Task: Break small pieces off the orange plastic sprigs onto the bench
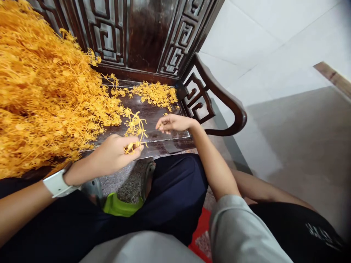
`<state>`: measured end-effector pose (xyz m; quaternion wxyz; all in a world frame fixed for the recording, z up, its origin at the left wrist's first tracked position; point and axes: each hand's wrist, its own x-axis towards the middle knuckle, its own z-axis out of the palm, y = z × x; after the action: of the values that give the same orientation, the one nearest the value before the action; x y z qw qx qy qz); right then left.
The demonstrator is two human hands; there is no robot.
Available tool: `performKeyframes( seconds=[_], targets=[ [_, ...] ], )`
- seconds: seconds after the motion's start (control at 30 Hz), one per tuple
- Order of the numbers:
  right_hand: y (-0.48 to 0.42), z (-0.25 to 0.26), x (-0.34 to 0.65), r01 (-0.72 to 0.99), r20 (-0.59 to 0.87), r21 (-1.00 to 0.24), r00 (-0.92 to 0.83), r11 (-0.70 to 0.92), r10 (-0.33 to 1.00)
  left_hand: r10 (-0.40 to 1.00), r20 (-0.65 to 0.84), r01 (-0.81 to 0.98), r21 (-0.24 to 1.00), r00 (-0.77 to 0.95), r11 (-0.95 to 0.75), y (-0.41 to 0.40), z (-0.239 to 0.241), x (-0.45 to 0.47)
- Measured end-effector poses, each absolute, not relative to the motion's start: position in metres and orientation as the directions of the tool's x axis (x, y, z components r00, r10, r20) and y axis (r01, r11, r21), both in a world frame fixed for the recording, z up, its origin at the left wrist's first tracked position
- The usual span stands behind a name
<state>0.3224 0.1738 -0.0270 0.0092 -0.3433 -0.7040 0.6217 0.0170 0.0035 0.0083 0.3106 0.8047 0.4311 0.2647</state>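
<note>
My left hand (pixel 117 151), with a pale watch strap at the wrist, is closed around a yellow-orange plastic flower sprig (pixel 138 128) with thin branching stems. To its right, over the front of the wooden bench seat, my right hand (pixel 175 123) is pinched, with a small yellow bit between its fingertips. A large heap of the same yellow sprigs (pixel 55 87) covers the left of the bench. Behind my right hand lies a smaller pile of yellow pieces (pixel 156 93) on the dark seat (pixel 164 137).
The dark carved backrest (pixel 148 36) rises behind the seat, and a curved armrest (pixel 225 96) closes its right end. Below my knees is a bright green plastic object (pixel 122 207). At the right, another person's bare leg (pixel 271 188) is close to my right arm.
</note>
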Motion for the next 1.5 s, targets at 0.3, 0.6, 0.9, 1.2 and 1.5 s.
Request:
performKeyframes(
  seconds=[0.3, 0.6, 0.9, 1.2, 1.5],
  targets=[
    [0.194, -0.033, 0.305, -0.026, -0.192, -0.981, 0.031, -0.192, 0.981, 0.932, -0.035, 0.296, 0.952, 0.362, -0.079, 0.015, 0.013, 0.011],
    [0.140, -0.008, 0.247, 0.058, -0.315, -0.928, -0.649, -0.368, 0.693, 0.921, -0.143, -0.389, 0.875, 0.362, 0.288, 0.032, 0.028, 0.003],
    [0.132, 0.003, 0.240, -0.024, -0.039, -0.997, -0.625, -0.069, 0.779, 0.927, -0.146, -0.360, 0.892, 0.346, 0.275, 0.035, 0.022, 0.003],
    [0.151, -0.014, 0.241, 0.073, -0.038, -0.997, -0.286, -0.018, 0.957, 0.961, -0.146, -0.422, 0.876, 0.234, 0.235, 0.049, 0.039, -0.003],
    [0.198, -0.021, 0.309, 0.096, 0.053, -0.995, 0.358, 0.020, 0.932, 0.945, -0.176, -0.536, 0.788, 0.276, 0.303, 0.026, 0.049, -0.009]
  ],
)
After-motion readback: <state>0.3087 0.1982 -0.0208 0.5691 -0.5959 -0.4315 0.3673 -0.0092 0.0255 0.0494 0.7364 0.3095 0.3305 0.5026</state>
